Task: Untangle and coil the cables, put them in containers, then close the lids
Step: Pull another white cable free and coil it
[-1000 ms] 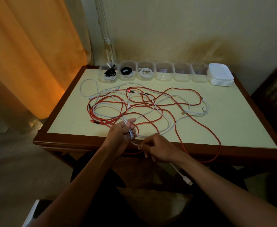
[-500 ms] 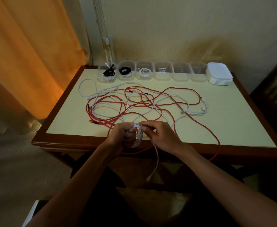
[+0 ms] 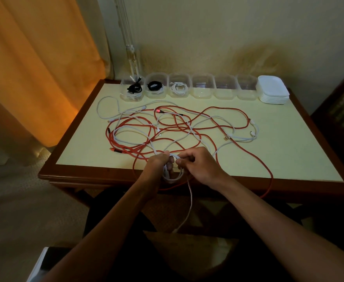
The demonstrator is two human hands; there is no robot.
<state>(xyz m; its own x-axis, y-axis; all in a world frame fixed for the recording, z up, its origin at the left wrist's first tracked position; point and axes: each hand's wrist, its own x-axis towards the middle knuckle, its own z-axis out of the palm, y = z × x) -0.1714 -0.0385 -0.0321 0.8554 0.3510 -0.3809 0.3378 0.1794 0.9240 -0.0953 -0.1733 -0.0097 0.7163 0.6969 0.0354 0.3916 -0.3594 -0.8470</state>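
From the head camera, I have both hands at the near edge of the surface (image 3: 289, 151), winding a white cable (image 3: 172, 176) into a coil. My left hand (image 3: 159, 162) is curled around the small loops, holding them together; my right hand (image 3: 199, 165) pinches the same cable just beside it, laying on a turn. A loose tail of this cable hangs below the edge towards my lap.

I judge this to be the coiling step, mid-way: the far end runs back into the tangle of red cables (image 3: 187, 127) and other white ones spread across the middle. The next move calls for drawing more slack free without dragging the knot along.

At the far edge, a row of containers (image 3: 189, 86) stands open, three at the left already filled, with the stack of lids (image 3: 273, 90) beside it.

My fingertips are hidden behind the loops, and where the cable leaves the tangle is hard to trace.
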